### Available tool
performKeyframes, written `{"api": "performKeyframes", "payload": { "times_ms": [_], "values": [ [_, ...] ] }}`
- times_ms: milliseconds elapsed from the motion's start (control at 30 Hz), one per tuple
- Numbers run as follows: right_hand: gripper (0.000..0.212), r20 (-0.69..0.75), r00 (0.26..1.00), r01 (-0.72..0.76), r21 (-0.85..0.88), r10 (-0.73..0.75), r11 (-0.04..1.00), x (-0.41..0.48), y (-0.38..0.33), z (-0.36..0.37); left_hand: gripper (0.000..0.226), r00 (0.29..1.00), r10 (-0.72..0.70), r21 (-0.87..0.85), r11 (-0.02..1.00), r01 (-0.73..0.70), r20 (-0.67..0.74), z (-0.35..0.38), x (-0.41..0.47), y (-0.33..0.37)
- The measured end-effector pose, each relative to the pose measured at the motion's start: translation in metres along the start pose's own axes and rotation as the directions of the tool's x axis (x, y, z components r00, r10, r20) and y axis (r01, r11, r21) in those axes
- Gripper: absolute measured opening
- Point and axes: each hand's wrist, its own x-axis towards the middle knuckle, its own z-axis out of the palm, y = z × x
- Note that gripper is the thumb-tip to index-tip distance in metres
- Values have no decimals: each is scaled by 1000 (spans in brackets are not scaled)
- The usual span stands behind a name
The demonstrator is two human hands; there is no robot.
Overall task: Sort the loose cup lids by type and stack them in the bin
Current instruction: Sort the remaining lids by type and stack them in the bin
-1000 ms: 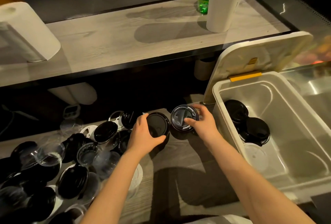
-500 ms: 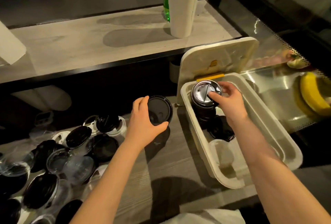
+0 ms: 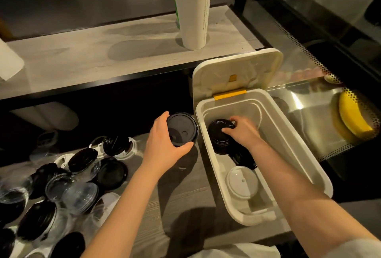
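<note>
Upper shelf point(image 3: 103, 55): pale wood-grain with a dark front edge, running across the top of your view. A tall white paper roll point(image 3: 191, 10) stands upright on its right part.

Lower counter point(image 3: 185, 200): same wood grain, under your forearms.

Bin point(image 3: 292, 148): white, rectangular, on the right end of the lower counter. Its hinged cover point(image 3: 237, 68) is tipped up and back, with a yellow latch at the hinge edge.

Steel surface point(image 3: 309, 113): right of the bin. A banana point(image 3: 350, 117) lies on it, well apart from the work.

Loose lids point(image 3: 61, 185): a mixed heap of black and clear ones at the lower left of the counter, overlapping and unsorted.

Your left hand point(image 3: 165, 146): over the counter, just left of the bin wall. Thumb and fingers are curled round the rim of a black lid point(image 3: 182, 130), holding it face up and touching or nearly touching the bin's rim.

Your right hand point(image 3: 241, 130): inside the bin, at the far end. Fingers and thumb are curled onto the top of a black stack point(image 3: 219, 136), gripping its upper edge; slight blur here.

Also in the bin: further black lids point(image 3: 243, 157) just beside that stack on the near side, and a white lid point(image 3: 242, 181) lying flat nearer you.
</note>
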Motion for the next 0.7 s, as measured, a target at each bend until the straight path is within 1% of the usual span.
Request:
{"api": "performKeyframes", "payload": {
  "times_ms": [33,67,100,167,200,233,267,300,333,367,433,500,567,633,667,700],
  "values": [
    [56,-6,999,40,-55,-41,998,-1,-2,-3,96,1000,10,1,1000,-10,-8,1,0,2],
    [56,-27,997,66,-66,-68,996,-2,-5,-8,93,1000,28,6,1000,-28,-14,2,-1,6],
    [56,-63,995,79,-32,-81,996,-5,-11,-14,90,998,51,8,999,-51,-21,2,-1,9],
    [50,-164,981,123,123,-102,985,-16,-26,-32,85,993,110,6,994,-110,-43,4,1,19],
    [45,-183,976,159,245,-116,956,-25,-35,-42,84,988,147,5,989,-147,-54,5,2,24],
    [40,-151,979,188,391,-139,901,-34,-44,-52,84,981,184,7,983,-184,-62,6,3,30],
    [37,-74,981,191,532,-180,825,-44,-53,-63,84,973,221,14,975,-221,-65,7,4,37],
    [34,18,973,168,622,-229,765,-54,-59,-72,84,964,258,27,966,-257,-65,9,4,43],
    [33,85,955,166,639,-283,751,-62,-63,-79,84,954,294,44,956,-292,-63,11,4,49],
    [33,104,939,201,605,-327,771,-68,-66,-85,83,944,326,60,945,-322,-61,13,4,54],
    [32,65,929,285,505,-365,815,-73,-65,-93,82,926,373,87,926,-368,-58,16,3,62],
    [29,63,932,279,504,-356,817,-72,-59,-97,83,919,392,99,917,-388,-35,21,0,65],
    [27,60,951,237,491,-303,838,-70,-48,-98,85,926,377,123,918,-377,25,27,-4,65],
    [29,-10,973,209,447,-229,870,-63,-32,-99,86,939,326,193,920,-342,111,33,-7,60],
    [30,-45,979,202,381,-200,902,-60,-23,-100,85,944,293,232,918,-322,152,36,-8,57],
    [32,-57,981,193,273,-184,942,-57,-14,-102,83,946,261,262,916,-305,191,39,-10,52]
  ]
}}
